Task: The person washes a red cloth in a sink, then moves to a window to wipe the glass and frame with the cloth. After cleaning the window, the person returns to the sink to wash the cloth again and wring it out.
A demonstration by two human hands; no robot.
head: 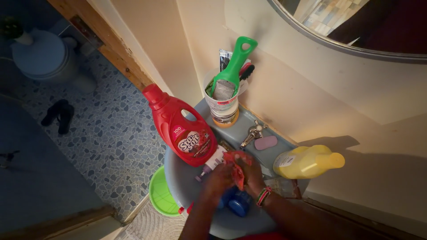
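Both my hands meet over a grey-blue sink point(187, 178). My left hand point(220, 180) and my right hand point(253, 175) together grip a crumpled red cloth point(235, 164). A beaded band circles my right wrist. Just below my hands lies a blue round object point(240, 203), partly hidden. A small white bottle with a purple tip point(212, 161) lies next to my left hand.
A large red jug with a handle point(182, 129) stands on the sink's left rim. A yellow bottle point(307, 162) lies at the right. A cup holding a green-handled tool point(227, 89), a metal tap point(251, 134) and pink soap point(265, 142) sit behind. A green basin point(160, 195) is on the pebble-patterned floor.
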